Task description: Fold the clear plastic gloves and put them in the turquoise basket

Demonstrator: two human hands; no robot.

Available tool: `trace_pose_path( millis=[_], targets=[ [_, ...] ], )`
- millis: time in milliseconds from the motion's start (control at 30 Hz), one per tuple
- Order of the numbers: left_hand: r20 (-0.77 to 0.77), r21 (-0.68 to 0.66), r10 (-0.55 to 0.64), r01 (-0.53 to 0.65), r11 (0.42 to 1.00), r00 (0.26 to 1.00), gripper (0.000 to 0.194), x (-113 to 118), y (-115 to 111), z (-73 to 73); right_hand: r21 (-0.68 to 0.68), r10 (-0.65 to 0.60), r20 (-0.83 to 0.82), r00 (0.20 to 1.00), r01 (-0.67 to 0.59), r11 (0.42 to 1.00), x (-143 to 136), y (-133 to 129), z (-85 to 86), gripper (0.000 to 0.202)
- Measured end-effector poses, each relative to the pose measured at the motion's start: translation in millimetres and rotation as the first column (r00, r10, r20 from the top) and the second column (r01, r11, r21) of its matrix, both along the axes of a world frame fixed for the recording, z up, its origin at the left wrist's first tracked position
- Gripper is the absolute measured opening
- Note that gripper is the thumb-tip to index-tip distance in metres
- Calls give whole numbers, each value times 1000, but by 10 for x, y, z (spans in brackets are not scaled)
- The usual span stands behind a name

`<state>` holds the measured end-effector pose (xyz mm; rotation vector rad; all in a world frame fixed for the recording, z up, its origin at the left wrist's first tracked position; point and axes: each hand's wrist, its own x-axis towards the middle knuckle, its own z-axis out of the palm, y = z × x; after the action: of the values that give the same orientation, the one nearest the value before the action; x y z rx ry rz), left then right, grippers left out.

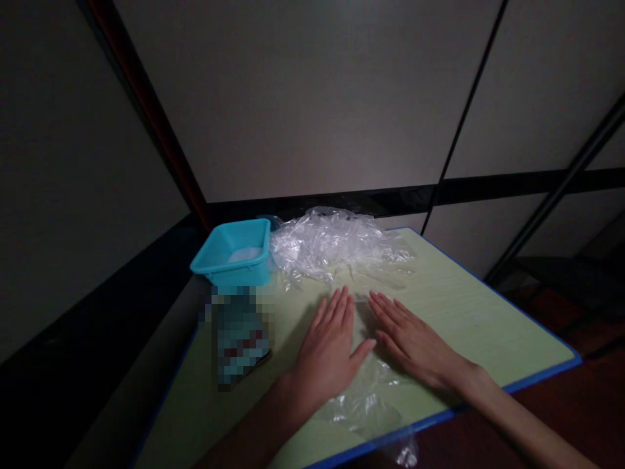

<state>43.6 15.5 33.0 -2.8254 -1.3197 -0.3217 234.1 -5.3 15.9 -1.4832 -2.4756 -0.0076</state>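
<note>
A clear plastic bag (364, 404) lies spread on the pale green table, its near end hanging over the blue front edge. My left hand (332, 348) rests flat on it, fingers stretched forward and thumb out to the right. Flat on the bag's right side is my right hand (410, 335), its fingers extended and pointing forward and left. Both hands are open, and a narrow strip of the bag shows between them. Beyond the fingertips sits a crumpled heap of clear plastic bags (336, 244).
A turquoise plastic basket (266, 260) stands at the table's back left, with something whitish inside. In front of it lies a pixelated object (241, 339). The table (469, 309) has a blue rim and stands against pale panels with dark strips.
</note>
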Motion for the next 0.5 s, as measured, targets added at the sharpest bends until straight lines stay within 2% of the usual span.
trace_pose_path(
  millis=[100,233,333,500],
  targets=[
    [35,-29,-105,106,994,994,66,194,-82,-146,10,-51,29,998,51,999,93,-63,-132,54],
    [23,-53,-124,125,991,992,67,298,-103,-372,9,-73,66,995,73,997,185,-141,-251,55],
    [15,-41,-126,126,991,992,66,261,-100,-399,23,-78,103,992,76,997,197,-188,-277,55],
    [-12,-50,-110,109,993,994,62,69,-104,-340,21,-82,119,990,80,997,189,-204,-270,55]
  ],
)
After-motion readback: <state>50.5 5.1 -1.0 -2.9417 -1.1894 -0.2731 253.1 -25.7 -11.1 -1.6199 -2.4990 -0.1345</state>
